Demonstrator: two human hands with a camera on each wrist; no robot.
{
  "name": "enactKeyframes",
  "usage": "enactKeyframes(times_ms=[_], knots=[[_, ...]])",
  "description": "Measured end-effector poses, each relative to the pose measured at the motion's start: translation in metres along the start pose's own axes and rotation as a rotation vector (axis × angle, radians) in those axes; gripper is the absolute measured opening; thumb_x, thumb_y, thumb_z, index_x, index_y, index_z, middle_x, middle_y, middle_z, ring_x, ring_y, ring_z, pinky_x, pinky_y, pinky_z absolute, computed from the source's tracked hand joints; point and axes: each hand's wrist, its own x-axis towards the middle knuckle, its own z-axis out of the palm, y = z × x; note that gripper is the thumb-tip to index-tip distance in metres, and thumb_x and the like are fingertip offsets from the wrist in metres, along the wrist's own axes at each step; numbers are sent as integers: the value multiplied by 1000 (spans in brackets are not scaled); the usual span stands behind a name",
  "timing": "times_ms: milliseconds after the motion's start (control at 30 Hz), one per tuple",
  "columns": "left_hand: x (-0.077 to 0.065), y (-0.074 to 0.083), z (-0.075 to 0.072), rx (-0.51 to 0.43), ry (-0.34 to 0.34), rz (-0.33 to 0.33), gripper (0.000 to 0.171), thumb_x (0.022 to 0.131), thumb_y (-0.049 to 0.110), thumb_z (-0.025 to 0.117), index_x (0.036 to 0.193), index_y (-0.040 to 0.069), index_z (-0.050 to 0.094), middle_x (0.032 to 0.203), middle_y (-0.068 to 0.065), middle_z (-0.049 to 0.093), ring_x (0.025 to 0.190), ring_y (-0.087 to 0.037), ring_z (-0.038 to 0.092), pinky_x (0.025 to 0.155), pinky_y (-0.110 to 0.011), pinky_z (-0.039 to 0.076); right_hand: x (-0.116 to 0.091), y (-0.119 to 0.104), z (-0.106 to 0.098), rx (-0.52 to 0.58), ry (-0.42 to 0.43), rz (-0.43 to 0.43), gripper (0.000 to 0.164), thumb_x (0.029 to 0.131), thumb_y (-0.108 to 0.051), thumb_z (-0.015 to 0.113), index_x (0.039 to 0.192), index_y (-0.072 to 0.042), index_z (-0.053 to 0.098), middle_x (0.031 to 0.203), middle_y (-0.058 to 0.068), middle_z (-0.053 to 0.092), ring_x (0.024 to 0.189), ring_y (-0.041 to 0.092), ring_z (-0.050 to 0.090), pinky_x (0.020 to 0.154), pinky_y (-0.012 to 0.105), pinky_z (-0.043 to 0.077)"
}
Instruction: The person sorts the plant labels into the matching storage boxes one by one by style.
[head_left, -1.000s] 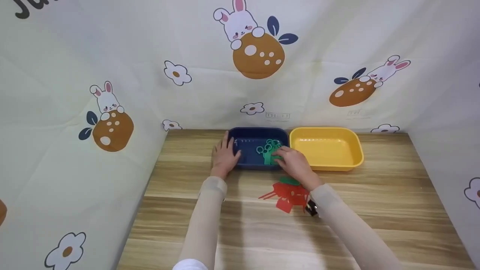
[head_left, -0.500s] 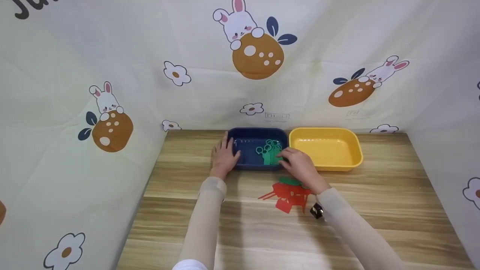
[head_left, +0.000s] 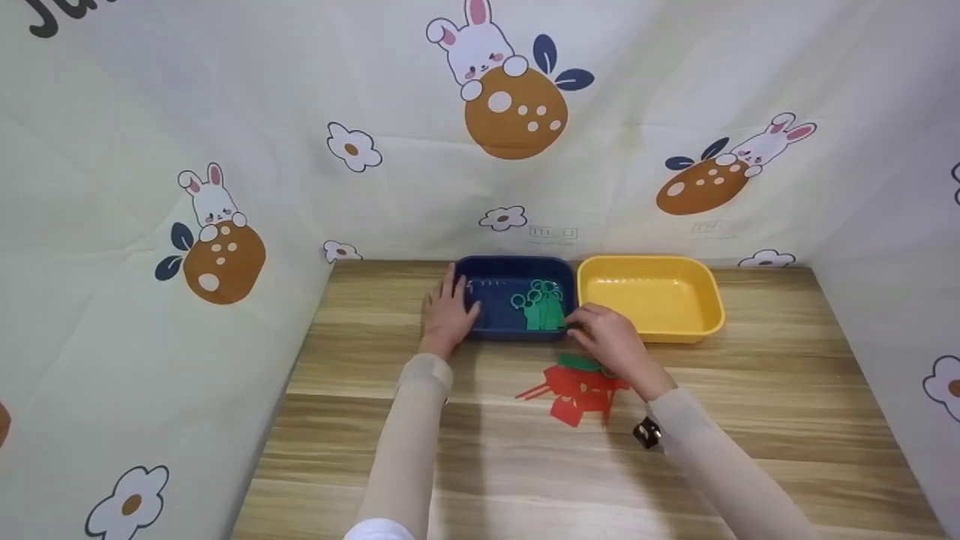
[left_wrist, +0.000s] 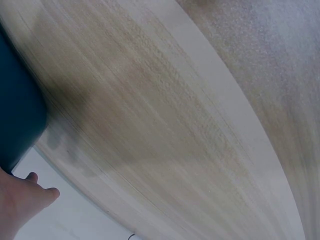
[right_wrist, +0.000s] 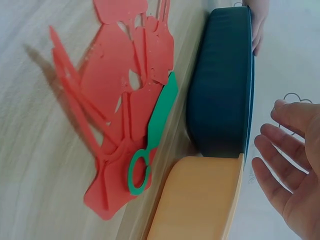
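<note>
My left hand (head_left: 448, 315) rests on the left side of the blue tray (head_left: 491, 307), fingers spread along its rim. Inside that tray, at the right, lie several flat green pieces (head_left: 550, 311) with ring ends. My right hand (head_left: 611, 337) is over the tray's front right corner, near the seam between the two trays. In the right wrist view its fingers (right_wrist: 282, 147) are loosely bent with nothing between them. Below it on the table lies a pile of flat red plastic pieces (head_left: 577, 394), some long and thin, with a green knife-shaped piece (right_wrist: 160, 117) with a ring end against it.
A yellow tray (head_left: 645, 300) with nothing in it stands against the right side of the blue one. A small shiny black object (head_left: 646, 433) lies beside my right wrist. Fabric walls (head_left: 405, 187) with rabbit prints enclose the wooden table (head_left: 352, 442) at the back and sides.
My right hand has drawn back from the green pieces in the blue tray, rightward and toward me. The green pieces stay there. The left hand has not moved.
</note>
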Motion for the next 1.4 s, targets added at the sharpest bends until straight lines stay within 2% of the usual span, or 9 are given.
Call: enactKeyframes(times_ms=[200,433,700,1133,1400], knots=[[0,0,0,-10,4,1,67,101,45,49,157,13,31,170,-4,5,153,-35,22,123,-57,19,-8,3,1,-9,16,-13,15,90,-18,74,103,-11,75,100,4,72,92,22,68,86,43,59],[-1,-1,0,41,-12,1,67,102,49,42,158,15,28,170,-3,1,154,-34,20,123,-56,21,-17,6,4,-36,11,-23,13,89,-18,74,101,-13,75,96,3,72,88,21,67,84,40,59],[0,-1,0,16,-13,-4,67,102,48,44,158,14,29,170,-2,1,153,-34,20,124,-55,19,-25,10,9,-61,-8,-28,15,87,-18,77,102,-12,75,94,4,71,84,20,66,80,39,60],[1,-2,1,13,-4,0,68,101,48,45,157,13,30,170,-3,2,153,-34,20,122,-56,21,-33,14,20,-50,-131,18,22,87,-17,77,107,-9,74,99,3,67,88,18,65,85,39,59],[-2,0,0,13,8,7,67,101,48,45,157,13,31,170,-4,4,152,-35,24,122,-58,22,-34,16,25,-66,-151,20,24,87,-15,77,110,-8,74,105,4,66,95,21,64,92,42,57]])
